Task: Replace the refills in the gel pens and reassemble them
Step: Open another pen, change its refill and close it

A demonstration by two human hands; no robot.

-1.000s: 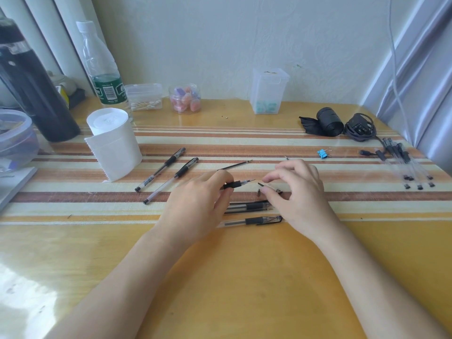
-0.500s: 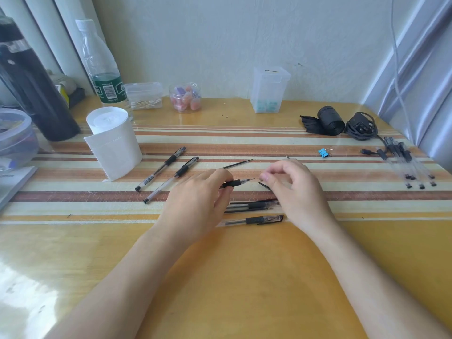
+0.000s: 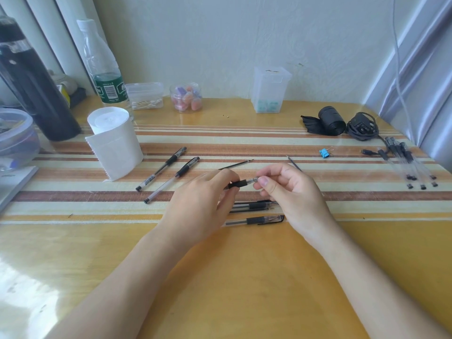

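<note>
Item in hand: gel pen (image 3: 239, 184), centre of the frame, held level just above the striped cloth (image 3: 269, 146). The left hand (image 3: 203, 204) grips it round the black rubber sleeve, fingers curled over a barrel that is mostly hidden. The right hand (image 3: 293, 192) pinches the nose cone (image 3: 254, 180) at the pen's right end between thumb and forefinger. Change noted: a second ago the refill point stood bare beyond the sleeve while the right hand was down at the cloth on a small loose part. Half a second ago that hand came up to the point. Now the part sits over the point — whether it is threaded home cannot be told. Judgement: the fresh refill appears to be in, and this pen is at its closing step, probably a few turns of the cone. Just below the hands lies an uncapped pen (image 3: 255, 206) with thin refills against it, and a capped pen (image 3: 254, 220) nearer the lower edge. Left of centre: two pens (image 3: 172, 179) lying slantwise, side by side. Above the hands is a loose refill (image 3: 236, 165), with another partly behind the right hand. Far right: a cluster of clear pen parts (image 3: 411, 165) — too small to sort. Near it is a blue binder clip (image 3: 324, 153).
</note>
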